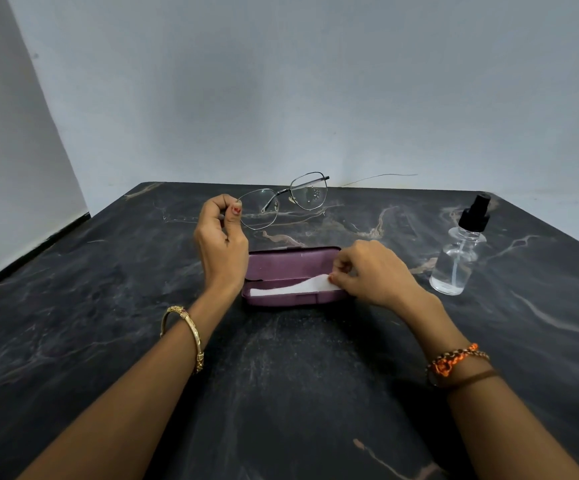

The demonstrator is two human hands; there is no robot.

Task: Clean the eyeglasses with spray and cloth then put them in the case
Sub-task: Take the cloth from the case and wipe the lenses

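Note:
My left hand (221,239) pinches the left end of thin metal-rimmed eyeglasses (283,199) and holds them up above the table, behind the case. Droplets speckle the right lens. The purple case (291,263) lies open in the middle of the table, its lid standing at the back. A white cloth (291,288) lies in the case's tray, and my right hand (373,273) pinches the cloth's right end between finger and thumb.
A clear spray bottle (459,259) with a black pump top stands on the dark marble table (281,375), to the right of the case. Pale walls close the table's far and left sides.

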